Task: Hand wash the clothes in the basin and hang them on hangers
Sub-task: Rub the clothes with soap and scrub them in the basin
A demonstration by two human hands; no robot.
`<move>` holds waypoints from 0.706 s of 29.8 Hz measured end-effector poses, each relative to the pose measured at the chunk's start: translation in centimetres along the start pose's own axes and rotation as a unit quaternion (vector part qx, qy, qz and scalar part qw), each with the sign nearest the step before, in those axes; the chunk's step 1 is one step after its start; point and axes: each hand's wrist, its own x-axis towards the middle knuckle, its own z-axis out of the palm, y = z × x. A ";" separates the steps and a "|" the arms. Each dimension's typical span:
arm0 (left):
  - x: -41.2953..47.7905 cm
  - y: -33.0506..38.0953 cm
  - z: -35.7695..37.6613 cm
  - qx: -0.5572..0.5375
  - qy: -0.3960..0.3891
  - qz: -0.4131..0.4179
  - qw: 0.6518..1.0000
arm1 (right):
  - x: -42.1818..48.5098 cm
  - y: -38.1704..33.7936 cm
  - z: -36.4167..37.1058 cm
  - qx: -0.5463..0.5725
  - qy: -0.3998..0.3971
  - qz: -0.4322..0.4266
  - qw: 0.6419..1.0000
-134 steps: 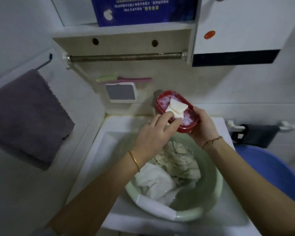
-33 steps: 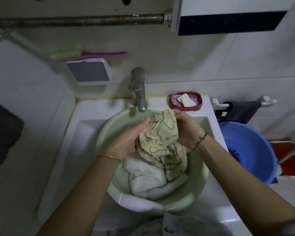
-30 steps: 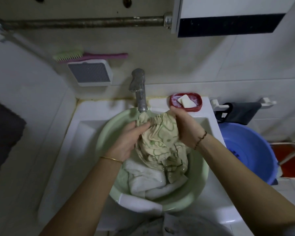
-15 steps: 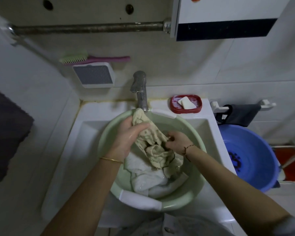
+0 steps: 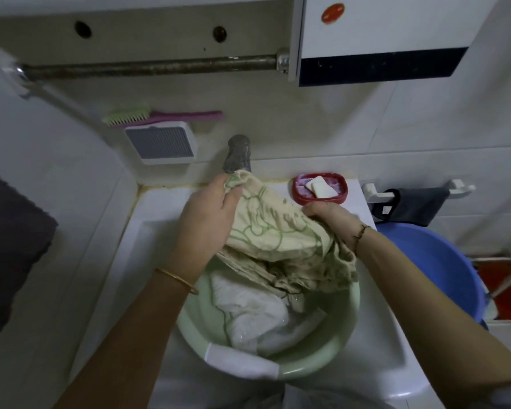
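A pale green basin (image 5: 334,354) sits in the white sink (image 5: 136,240). A wet cream garment with a green pattern (image 5: 275,231) is lifted above it. My left hand (image 5: 207,216) grips the garment's far left end near the tap. At the garment's right side, my right hand (image 5: 334,222) grips bunched cloth. The rest of the garment hangs down into the basin. A white garment (image 5: 254,317) lies soaked in the basin below. No hangers are in view.
The metal tap (image 5: 238,153) stands behind the basin. A red soap dish with a white bar (image 5: 319,187) sits on the sink's back right corner. A blue tub (image 5: 443,270) stands to the right. A brush (image 5: 160,116) lies on a wall holder; a dark towel (image 5: 9,246) hangs left.
Both hands have raised the patterned garment out of the basin and drawn it out between them. My right hand has moved up and to the right.
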 end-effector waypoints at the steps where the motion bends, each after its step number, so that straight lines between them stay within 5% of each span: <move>1: 0.2 0.0 0.2 -0.032 -0.040 -0.020 0.998 | 0.0 0.0 0.1 -0.022 -0.009 -0.016 1.000; 5: 0.1 -1.7 3.1 -0.120 -0.164 -0.097 0.974 | 0.8 2.3 1.0 -0.163 -0.018 -0.063 0.984; 14: -0.1 -2.3 6.9 -0.155 -0.165 -0.164 0.960 | 3.2 4.3 1.2 -0.463 -0.081 -0.097 0.877; 18: 0.6 -3.0 7.4 -0.132 -0.169 -0.160 0.964 | 5.1 3.8 0.1 -0.513 -0.043 -0.096 0.852; 21: 1.0 -3.4 7.8 -0.117 -0.173 -0.147 0.967 | 7.0 2.3 -1.1 -0.449 0.075 -0.098 0.885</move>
